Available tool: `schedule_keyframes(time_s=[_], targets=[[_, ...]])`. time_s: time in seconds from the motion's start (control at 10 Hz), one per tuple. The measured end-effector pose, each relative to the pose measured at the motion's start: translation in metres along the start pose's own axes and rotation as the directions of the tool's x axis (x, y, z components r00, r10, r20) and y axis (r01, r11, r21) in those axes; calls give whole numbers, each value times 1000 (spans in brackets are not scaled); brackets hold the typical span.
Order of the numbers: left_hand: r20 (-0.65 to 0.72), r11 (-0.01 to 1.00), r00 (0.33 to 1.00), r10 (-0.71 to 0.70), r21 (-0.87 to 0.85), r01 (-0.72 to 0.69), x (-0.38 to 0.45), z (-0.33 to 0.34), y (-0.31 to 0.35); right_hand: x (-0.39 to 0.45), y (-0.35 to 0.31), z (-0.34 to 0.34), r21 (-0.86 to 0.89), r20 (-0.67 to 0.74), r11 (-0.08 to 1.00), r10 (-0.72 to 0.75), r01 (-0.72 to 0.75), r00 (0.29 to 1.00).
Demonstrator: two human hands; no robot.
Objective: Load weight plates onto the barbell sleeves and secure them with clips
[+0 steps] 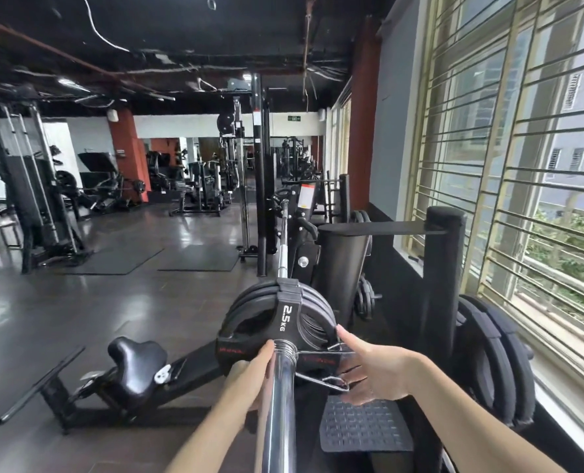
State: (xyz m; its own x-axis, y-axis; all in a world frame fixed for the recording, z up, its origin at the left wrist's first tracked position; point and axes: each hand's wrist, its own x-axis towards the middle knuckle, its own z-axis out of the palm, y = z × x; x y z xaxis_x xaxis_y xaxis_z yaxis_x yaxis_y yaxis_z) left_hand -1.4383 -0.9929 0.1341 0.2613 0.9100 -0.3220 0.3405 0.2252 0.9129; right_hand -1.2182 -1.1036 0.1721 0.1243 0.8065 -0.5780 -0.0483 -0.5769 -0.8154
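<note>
A chrome barbell sleeve [278, 411] runs from the bottom of the view away from me. Several black weight plates [283, 312] sit stacked on it, the nearest marked 2.5 kg. A metal spring clip [288, 349] is coiled around the sleeve right against that plate, its wire handles sticking out to the right. My right hand [369, 370] grips those handles. My left hand [249, 373] is wrapped on the sleeve just behind the clip. The bar's shaft [282, 233] continues into the distance to another small plate.
A plate rack [440, 274] with large black plates [495, 356] stands to the right by the barred window. A black bike-style seat and frame [133, 367] lie low on the left. A textured footplate [362, 425] is below my right hand. Machines fill the far room.
</note>
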Motion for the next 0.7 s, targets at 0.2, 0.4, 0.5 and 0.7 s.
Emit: schedule_keyframes(time_s=[0.2, 0.4, 0.5, 0.7], targets=[[87, 982, 995, -45, -179, 60, 4, -2, 2, 11, 2, -2, 122, 15, 988, -102, 99, 995], [118, 999, 993, 26, -24, -23, -27, -11, -4, -12, 22, 34, 167, -346, 980, -46, 110, 937], [248, 991, 964, 97, 65, -116, -56, -27, -15, -34, 38, 54, 71, -494, 987, -92, 146, 865], [472, 982, 870, 143, 45, -186, -137, -81, -63, -95, 78, 129, 22, -501, 973, -189, 231, 845]])
